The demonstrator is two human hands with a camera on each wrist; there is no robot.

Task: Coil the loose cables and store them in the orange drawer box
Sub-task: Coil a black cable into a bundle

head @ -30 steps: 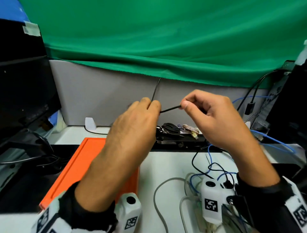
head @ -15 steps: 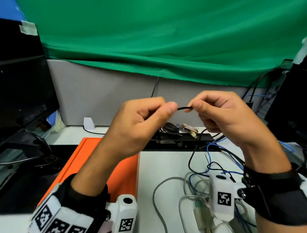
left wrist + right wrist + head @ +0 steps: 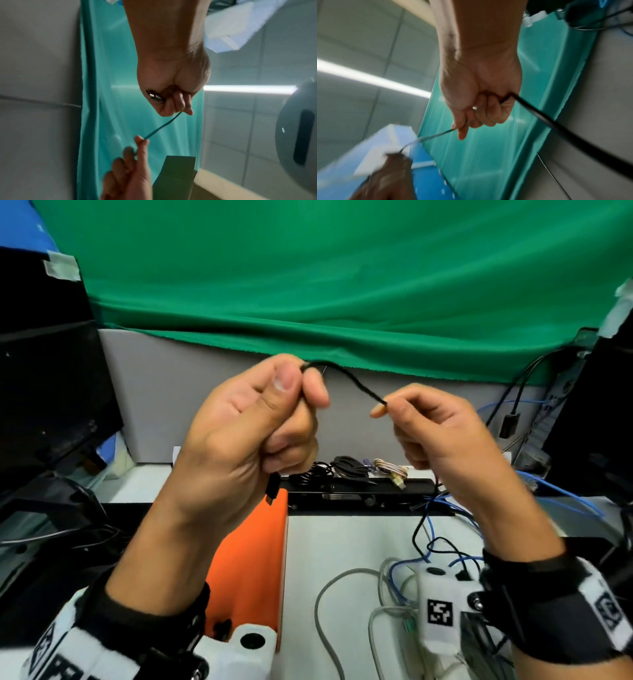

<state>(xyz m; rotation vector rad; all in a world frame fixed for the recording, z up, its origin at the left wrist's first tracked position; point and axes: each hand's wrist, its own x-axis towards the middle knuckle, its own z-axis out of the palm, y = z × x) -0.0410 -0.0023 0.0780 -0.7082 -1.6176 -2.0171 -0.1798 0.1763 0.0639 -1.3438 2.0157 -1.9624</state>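
Observation:
A thin black cable (image 3: 356, 383) arches between my two raised hands. My left hand (image 3: 260, 419) is fisted round one end, thumb up, and the cable's black plug (image 3: 272, 491) hangs out below the fist. My right hand (image 3: 421, 426) pinches the cable between thumb and forefinger; the rest drops behind the palm toward the table (image 3: 346, 542). The left wrist view shows the left hand (image 3: 173, 97) curled on the plug and the cable (image 3: 163, 125) running to the right fingers. From the right wrist, the right hand (image 3: 479, 108) grips the cable (image 3: 556, 124). The orange drawer box (image 3: 250, 559) lies under my left forearm.
Loose blue, grey and black cables (image 3: 411, 563) tangle on the white table at the right. Coiled cables (image 3: 346, 467) sit on a black tray (image 3: 359, 491) at the back. A dark monitor (image 3: 51, 392) stands left, and green cloth (image 3: 342, 285) hangs behind.
Both hands have risen and moved apart. The left hand has turned thumb-up into a fist round the cable, so the plug now hangs below it. The stretch between the hands is longer.

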